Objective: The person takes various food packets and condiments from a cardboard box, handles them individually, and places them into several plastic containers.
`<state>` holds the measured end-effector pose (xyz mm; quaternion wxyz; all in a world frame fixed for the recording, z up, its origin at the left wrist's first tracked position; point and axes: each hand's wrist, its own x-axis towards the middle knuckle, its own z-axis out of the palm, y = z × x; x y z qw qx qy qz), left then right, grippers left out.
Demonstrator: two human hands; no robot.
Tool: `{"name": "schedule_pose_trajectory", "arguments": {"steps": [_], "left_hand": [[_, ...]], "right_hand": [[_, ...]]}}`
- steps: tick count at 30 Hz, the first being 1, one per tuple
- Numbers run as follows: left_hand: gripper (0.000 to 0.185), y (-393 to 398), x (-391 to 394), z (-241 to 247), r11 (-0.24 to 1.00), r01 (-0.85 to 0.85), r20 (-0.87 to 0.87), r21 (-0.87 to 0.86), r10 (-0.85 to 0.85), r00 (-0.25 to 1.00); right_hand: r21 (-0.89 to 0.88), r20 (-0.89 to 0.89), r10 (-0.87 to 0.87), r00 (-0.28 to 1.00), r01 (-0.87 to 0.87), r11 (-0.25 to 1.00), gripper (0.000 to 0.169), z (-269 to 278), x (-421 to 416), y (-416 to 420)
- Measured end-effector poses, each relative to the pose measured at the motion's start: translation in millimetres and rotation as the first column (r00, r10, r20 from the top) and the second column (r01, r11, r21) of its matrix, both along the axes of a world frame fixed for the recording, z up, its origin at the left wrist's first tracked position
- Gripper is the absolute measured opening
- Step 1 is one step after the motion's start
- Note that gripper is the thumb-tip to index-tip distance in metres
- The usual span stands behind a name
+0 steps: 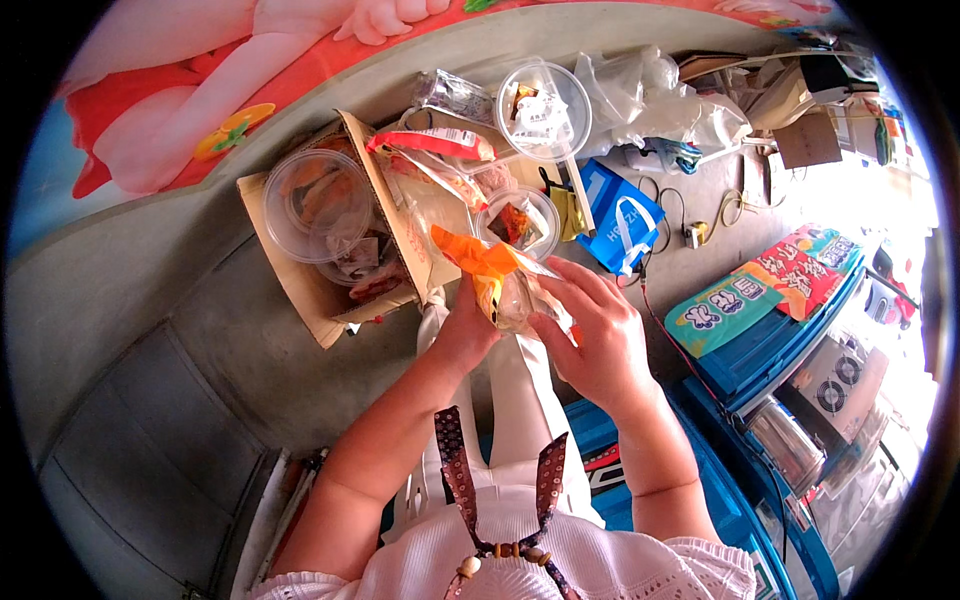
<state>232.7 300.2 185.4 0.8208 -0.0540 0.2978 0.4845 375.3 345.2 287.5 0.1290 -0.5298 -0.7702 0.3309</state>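
Note:
Between my two hands is an orange and clear plastic food bag (487, 266), held above my lap. My left hand (466, 330) grips its left side, with the orange end sticking up past the thumb. On the right, my right hand (600, 330) has its fingers over the bag's upper edge and its thumb against the clear part. What the bag contains is hard to make out. Just beyond it sits a round clear plastic tub (551, 214) with wrapped food inside. An open cardboard box (255, 217) stands to the left, holding clear round containers (319, 180) and packets.
A red-edged food packet (442, 142) and another clear tub (577, 97) lie farther back. Clear plastic bags (660, 112) line the wall. At right are a blue tote bag (611, 232), cables (731, 214) on the floor, and a blue chest (750, 360) with printed sheets on its lid.

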Motion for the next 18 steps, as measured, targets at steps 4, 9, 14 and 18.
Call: {"name": "schedule_pose_trajectory", "arguments": {"steps": [4,9,14,18], "left_hand": [[0.042,-8.6,5.1,-14.8,0.999,0.001,-0.013,0.046,-0.001,1.000],[0.040,-19.7,11.8,-21.2,0.993,0.042,-0.165,0.111,-0.023,0.986],[0.047,-24.2,14.8,-21.4,0.993,0.072,-0.268,0.095,-0.044,0.962],[0.044,-37.7,12.2,-37.7,0.999,0.029,-0.063,-0.032,-0.031,0.998]], "right_hand": [[-0.045,0.005,-0.018,1.000,0.018,0.999,0.039,10.3,-2.6,-4.8],[-0.026,-0.010,-0.052,0.999,0.052,0.998,0.037,4.1,2.0,-10.5],[-0.006,0.103,-0.021,0.994,0.022,1.000,0.036,1.6,4.5,-14.5],[-0.102,0.139,0.050,0.989,-0.036,0.994,0.029,0.8,5.7,-12.9]]}}
